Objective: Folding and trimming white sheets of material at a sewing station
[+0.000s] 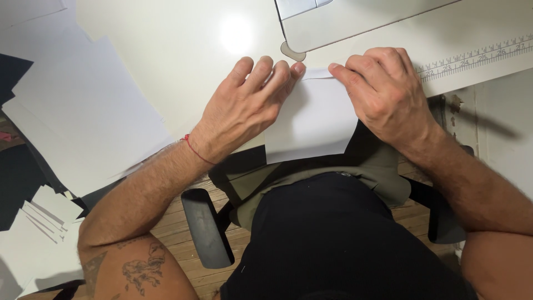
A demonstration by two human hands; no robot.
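Observation:
A white sheet of paper lies at the near edge of a white table and hangs over it toward my lap. My left hand rests flat on the sheet's left part, fingers spread, fingertips at its top edge. My right hand is curled over the sheet's top right corner, with the fingertips pressing the top edge down. The two hands' fingertips almost meet at the top edge. A thin red string circles my left wrist.
A pale machine base stands at the back, with a ruler strip along its right side. Loose white sheets and black sheets pile up on the left. Black chair armrests and a wooden floor show below.

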